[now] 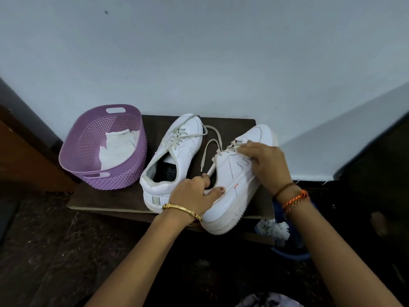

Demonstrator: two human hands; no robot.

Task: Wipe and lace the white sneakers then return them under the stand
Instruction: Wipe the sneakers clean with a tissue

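Note:
Two white sneakers sit on a low dark wooden stand (106,199). The left sneaker (177,151) stands upright with loose laces, its heel toward me. The right sneaker (239,185) is tipped onto its side, sole to the right. My left hand (192,193) grips its collar and pinches one end of the white lace (210,149), which loops up over the stand. My right hand (263,165) presses on the lace area near the eyelets, fingers curled on the lace there.
A purple perforated basket (93,178) with white cloths (117,147) stands at the stand's left end. A blue tub (290,253) with crumpled white cloth (274,231) sits on the dark floor at the right. A pale wall rises behind.

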